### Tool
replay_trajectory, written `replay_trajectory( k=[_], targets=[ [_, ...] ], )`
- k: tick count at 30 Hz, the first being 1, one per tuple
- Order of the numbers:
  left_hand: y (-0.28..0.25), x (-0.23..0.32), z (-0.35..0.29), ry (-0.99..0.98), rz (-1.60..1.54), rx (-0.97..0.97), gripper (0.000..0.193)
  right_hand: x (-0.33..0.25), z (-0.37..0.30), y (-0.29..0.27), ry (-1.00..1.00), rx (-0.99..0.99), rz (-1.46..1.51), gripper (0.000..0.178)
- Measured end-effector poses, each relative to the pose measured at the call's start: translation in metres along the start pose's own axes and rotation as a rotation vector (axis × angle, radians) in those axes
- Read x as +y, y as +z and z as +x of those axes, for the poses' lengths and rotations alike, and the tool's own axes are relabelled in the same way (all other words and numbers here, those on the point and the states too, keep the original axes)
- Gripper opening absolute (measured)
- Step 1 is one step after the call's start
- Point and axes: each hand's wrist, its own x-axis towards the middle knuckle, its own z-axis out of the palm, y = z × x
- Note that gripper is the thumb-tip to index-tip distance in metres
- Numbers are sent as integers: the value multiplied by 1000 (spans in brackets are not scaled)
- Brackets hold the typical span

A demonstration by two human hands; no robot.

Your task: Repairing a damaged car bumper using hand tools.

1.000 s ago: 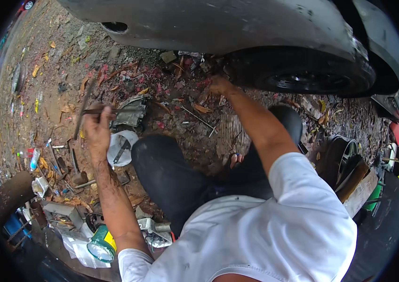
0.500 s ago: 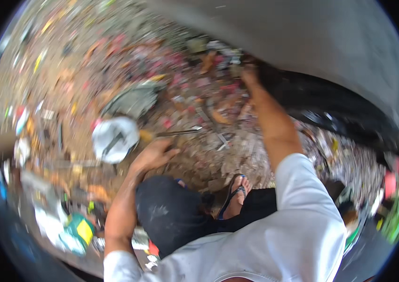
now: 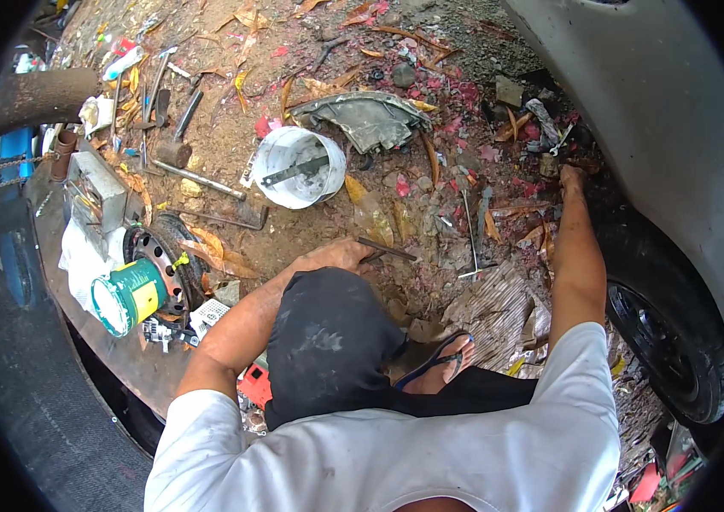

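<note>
My left hand [image 3: 341,253] is low over the dirt, its fingers closed around one end of a dark, narrow metal bar [image 3: 393,250]; the bar's other end points right. My right arm stretches far forward to the car's lower edge. There my right hand [image 3: 573,177] looks curled beside the black tyre [image 3: 678,307]; what its fingers hold is hidden in shadow. A small metal tool [image 3: 562,139] and a block-like piece [image 3: 547,165] lie close to it. Between my hands, a thin metal rod with a crosspiece [image 3: 470,226] rests on the ground.
A white bucket [image 3: 328,183] with a dark strip across it stands ahead, beside a broken grey panel [image 3: 362,115]. Left lie a hammer [image 3: 200,179], a green tub [image 3: 140,294], a wheel rim [image 3: 178,282] and a metal box [image 3: 97,192]. The grey car body [image 3: 652,102] curves overhead at right.
The view has swung, bringing the bucket and panel to the right and the tyre's wheel into sight. My left hand is now closed on the bar; my right hand stays by the car's lower edge.
</note>
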Motion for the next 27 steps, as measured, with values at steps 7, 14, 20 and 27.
replay_trajectory(
  k=[7,14,20,27],
  targets=[
    [4,-30,-36,-292,185,-105,24,-55,-91,70,98,-30,451,37],
    [6,-33,-18,-224,238,-67,29,-9,-32,42,-764,511,-1012,17],
    [15,-63,-8,-310,207,-2,32,-48,-91,34,-495,106,-206,23],
    [13,-63,-9,-261,19,265,33,-87,-180,12,-524,66,457,20]
  ],
)
